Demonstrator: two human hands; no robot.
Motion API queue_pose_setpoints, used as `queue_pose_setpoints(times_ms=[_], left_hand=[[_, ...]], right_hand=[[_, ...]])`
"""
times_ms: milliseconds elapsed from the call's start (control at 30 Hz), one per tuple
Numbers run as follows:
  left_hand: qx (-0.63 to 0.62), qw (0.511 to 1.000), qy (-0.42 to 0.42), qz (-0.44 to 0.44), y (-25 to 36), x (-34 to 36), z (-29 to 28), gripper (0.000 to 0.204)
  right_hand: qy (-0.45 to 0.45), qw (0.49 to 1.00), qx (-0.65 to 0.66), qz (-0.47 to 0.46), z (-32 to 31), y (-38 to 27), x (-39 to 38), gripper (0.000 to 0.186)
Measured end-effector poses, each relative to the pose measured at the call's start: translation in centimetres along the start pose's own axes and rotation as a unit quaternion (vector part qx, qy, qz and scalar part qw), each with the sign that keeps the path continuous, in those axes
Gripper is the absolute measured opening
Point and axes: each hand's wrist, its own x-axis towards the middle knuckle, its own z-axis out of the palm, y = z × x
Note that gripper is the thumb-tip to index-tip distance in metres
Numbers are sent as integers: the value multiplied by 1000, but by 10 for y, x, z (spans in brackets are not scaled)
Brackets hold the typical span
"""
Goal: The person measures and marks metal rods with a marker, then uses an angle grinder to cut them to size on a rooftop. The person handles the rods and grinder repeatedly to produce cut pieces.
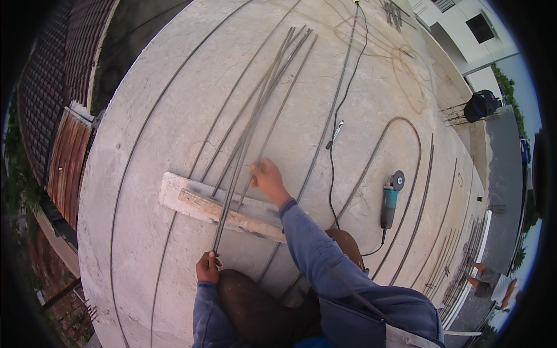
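Rods (pixel 248 126): we see several long, thin, dark grey metal bars, straight.
Pose: they lean diagonally, crossing above a wooden strip (pixel 255 224) on pale concrete (pixel 162 133).
Far ends: we find these spread like a narrow fan.
Near ends: the longest ones gather closely together.

Rods (pixel 249 129) across board (pixel 255 225), grinder (pixel 387 204) at right
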Motion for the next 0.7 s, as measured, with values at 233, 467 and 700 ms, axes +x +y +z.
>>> queue_pose_setpoints(times_ms=[233, 467, 700], left_hand=[[-31, 999, -26, -19, 7, 3, -3, 49], [38, 999, 9, 12, -20, -8, -10, 49], [119, 993, -18, 11, -27, -29, -31, 49]], right_hand=[[52, 962, 260, 62, 22, 14, -39, 25], [164, 957, 223, 86, 43, 0, -51, 31], [213, 973, 75, -46, 49, 43, -15, 37]])
